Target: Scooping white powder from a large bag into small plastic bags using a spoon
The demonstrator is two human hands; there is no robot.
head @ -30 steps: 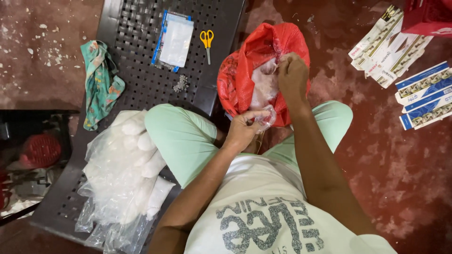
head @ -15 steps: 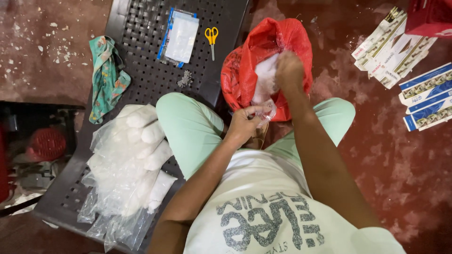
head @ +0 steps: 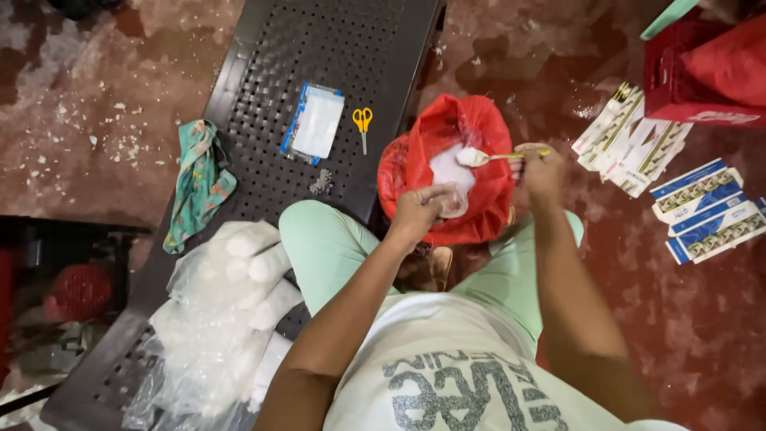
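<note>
The right hand is closed around the handle of a spoon, fingers curled tight, and the spoon's bowl carries a heap of white powder out over the red bag. The left hand pinches the rim of a small clear pouch between thumb and fingers, holding it open just above the red bag's mouth, right under the spoon's bowl.

Taking the red bag as the landmark, and going from big to small: to its left runs the dark perforated bench, reaching from the top of the view down to the lower left. The person's knees in pale green trousers flank the bag on its near side, and it sits between them. Far to the lower left of the bag, on the bench, lies a heap of filled clear packets in loose plastic. To the upper right of the bag stands a red crate. Right of the bag, on the reddish floor, lie flat cartons, some white and gold, some blue. Well left of the bag, a green patterned cloth hangs over the bench edge. Just left of the bag, on the bench, rests a stack of flat clear bags with a blue edge, and between that stack and the bag lie small yellow-handled scissors. Inside the bag is a mound of white powder.
</note>
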